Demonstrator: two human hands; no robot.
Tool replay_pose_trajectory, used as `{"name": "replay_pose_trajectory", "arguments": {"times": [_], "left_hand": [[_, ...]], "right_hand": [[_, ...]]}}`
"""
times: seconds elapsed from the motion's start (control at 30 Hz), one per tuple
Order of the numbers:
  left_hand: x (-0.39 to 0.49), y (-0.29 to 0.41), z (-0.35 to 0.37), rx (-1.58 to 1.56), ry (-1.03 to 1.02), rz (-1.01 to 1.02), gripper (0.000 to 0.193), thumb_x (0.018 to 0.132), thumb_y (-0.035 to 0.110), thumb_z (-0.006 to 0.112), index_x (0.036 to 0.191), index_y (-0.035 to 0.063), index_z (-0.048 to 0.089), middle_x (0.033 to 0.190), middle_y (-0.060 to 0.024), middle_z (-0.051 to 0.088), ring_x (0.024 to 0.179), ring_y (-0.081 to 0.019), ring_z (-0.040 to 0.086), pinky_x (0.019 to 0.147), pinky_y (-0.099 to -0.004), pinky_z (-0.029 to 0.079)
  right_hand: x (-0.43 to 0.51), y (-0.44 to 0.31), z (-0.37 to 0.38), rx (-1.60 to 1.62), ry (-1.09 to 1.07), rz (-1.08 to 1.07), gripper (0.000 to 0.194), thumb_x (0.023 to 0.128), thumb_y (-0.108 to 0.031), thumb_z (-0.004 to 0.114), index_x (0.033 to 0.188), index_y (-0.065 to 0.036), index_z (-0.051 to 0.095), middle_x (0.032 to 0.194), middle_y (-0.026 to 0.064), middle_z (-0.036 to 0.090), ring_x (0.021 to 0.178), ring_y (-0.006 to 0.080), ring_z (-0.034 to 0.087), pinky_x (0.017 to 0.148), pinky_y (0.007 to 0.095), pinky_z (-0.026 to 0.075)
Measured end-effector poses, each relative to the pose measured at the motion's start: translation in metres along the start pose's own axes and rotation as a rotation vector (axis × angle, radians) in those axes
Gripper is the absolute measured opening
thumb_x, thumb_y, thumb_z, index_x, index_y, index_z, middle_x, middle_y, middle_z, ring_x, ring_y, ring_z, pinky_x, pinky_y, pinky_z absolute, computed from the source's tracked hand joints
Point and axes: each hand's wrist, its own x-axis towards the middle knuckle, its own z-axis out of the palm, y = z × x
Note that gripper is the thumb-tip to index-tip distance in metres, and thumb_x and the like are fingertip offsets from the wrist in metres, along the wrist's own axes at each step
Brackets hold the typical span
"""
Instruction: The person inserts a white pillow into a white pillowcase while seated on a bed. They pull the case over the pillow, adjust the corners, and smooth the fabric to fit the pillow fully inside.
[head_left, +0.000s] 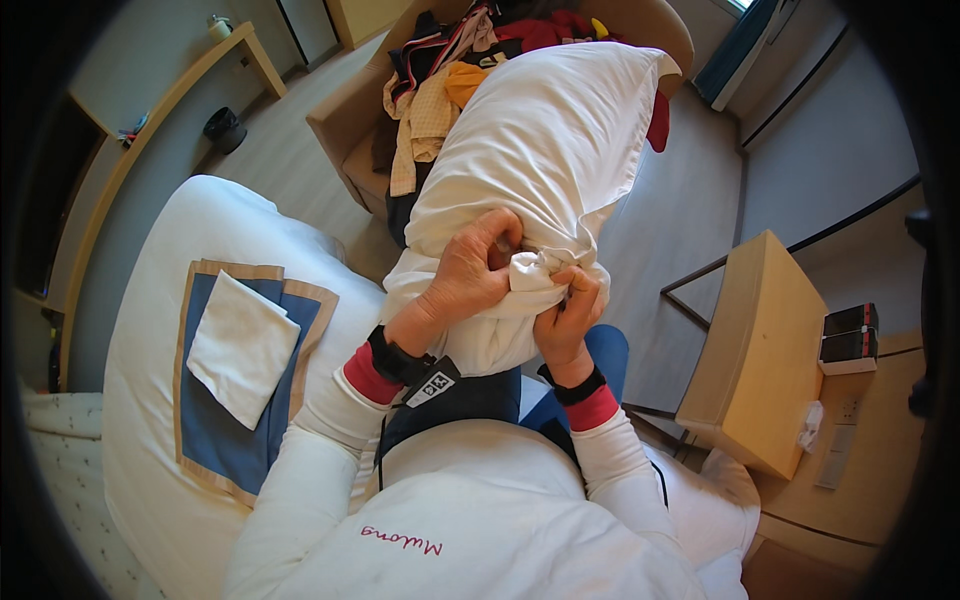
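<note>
A pillow in a white pillowcase (540, 142) stretches away from my lap towards an armchair. Its near end is bunched into folds above my thighs. My left hand (480, 266) grips the fabric on the left of the bunch, fingers curled into it. On the right, my right hand (574, 315) pinches a twisted fold (532, 271) of the case between thumb and fingers. Both wrists wear black straps, and a small tag hangs from the left one. The inside of the bunched opening is hidden by cloth and fingers.
Left of me, a folded white cloth (244, 349) lies on a blue cloth with tan borders (217, 442) on the white bed (150, 360). Ahead, clothes (431, 112) heap on the armchair (337, 120). A wooden nightstand (750, 352) stands at right; a black bin (225, 129) sits far left.
</note>
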Motion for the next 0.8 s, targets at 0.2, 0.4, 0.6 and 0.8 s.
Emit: {"name": "replay_pose_trajectory", "arguments": {"times": [0.2,0.4,0.6,0.8], "left_hand": [[-0.017,0.015,0.001,-0.399,-0.045,-0.120,0.015,0.099,0.016,0.074,0.104,0.0023,0.070,0.089,-0.0001,0.064,0.082,-0.0037,0.055,0.066,-0.0252,0.047],[-0.003,0.037,-0.014,0.056,-0.415,-0.115,0.025,0.106,0.021,0.070,0.121,0.0005,0.070,0.103,0.0041,0.067,0.093,-0.0028,0.056,0.080,-0.0223,0.048],[0.010,0.031,-0.018,-0.205,-0.549,-0.176,0.027,0.106,0.025,0.068,0.119,0.0029,0.072,0.103,0.0051,0.069,0.090,-0.0029,0.058,0.080,-0.0223,0.050],[0.006,0.019,-0.016,-0.307,-0.466,-0.305,0.023,0.102,0.018,0.070,0.117,0.0007,0.073,0.097,0.0047,0.068,0.087,-0.0008,0.058,0.078,-0.0203,0.050]], "right_hand": [[-0.003,0.001,-0.002,0.064,0.017,0.068,0.016,0.089,0.000,0.070,0.103,-0.007,0.062,0.087,0.0124,0.072,0.077,0.0358,0.071,0.076,0.0411,0.056],[-0.002,-0.003,-0.004,0.037,-0.012,0.029,0.017,0.089,0.000,0.070,0.102,-0.006,0.063,0.086,0.0121,0.072,0.077,0.0355,0.072,0.076,0.0411,0.057],[-0.001,0.000,-0.010,0.043,-0.042,0.008,0.017,0.093,-0.002,0.072,0.106,-0.004,0.062,0.090,0.0133,0.072,0.077,0.0319,0.071,0.074,0.0380,0.056],[-0.002,-0.005,-0.013,0.059,-0.085,0.015,0.019,0.091,0.002,0.072,0.107,-0.005,0.063,0.093,0.0139,0.072,0.082,0.0354,0.071,0.077,0.0397,0.057]]}}
